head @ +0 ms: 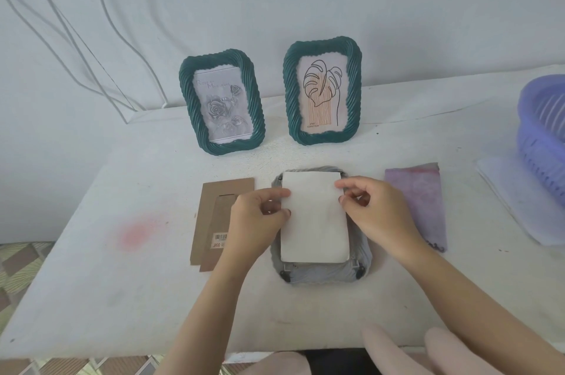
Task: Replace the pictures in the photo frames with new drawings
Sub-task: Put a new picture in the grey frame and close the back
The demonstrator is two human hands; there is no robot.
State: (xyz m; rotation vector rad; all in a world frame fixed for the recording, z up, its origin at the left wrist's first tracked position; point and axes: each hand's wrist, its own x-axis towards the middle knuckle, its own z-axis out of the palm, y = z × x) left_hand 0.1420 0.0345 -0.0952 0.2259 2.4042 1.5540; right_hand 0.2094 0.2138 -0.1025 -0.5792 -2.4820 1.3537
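Observation:
A grey photo frame [321,273] lies face down near the table's front. A white sheet [315,221] lies on its open back. My left hand [260,215] pinches the sheet's left edge. My right hand [373,206] pinches its right edge near the top corner. The frame's brown cardboard backing [211,215], with a barcode sticker, lies flat to the left. Two green twisted-rim frames stand against the wall: the left frame [221,102] holds a grey rose print, the right frame [322,91] a leaf line drawing.
A purple-pink cloth pouch [419,200] lies right of the grey frame. A purple plastic basket [544,130] stands on white sheets [513,194] at the right edge. White cables [76,32] hang down the wall at left. A pink stain [137,231] marks the white table [107,298].

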